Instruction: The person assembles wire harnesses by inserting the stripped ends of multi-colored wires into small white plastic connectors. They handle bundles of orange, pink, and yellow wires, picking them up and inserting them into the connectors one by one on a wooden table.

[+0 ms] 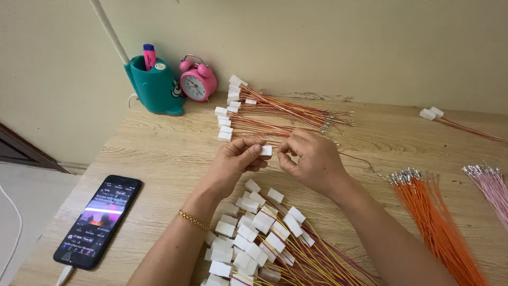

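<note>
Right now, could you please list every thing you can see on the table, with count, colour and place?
white connector: one, white, pinched between both hands above the table middle
far harness pile: many, white plugs with red and yellow wires, behind the hands
near harness pile: many, white plugs with yellow and dark red wires, under the forearms
orange wires: a bundle, orange, right side
pink wires: a bundle, pink, far right edge
lone harness: one or two white plugs, back right
phone: one, black, screen lit, front left
alarm clock: one, pink, by the wall
pen holder: one, teal, holding a pink marker
table: one, light wood
left hand: gold bracelet on the wrist
right hand: bare
</note>
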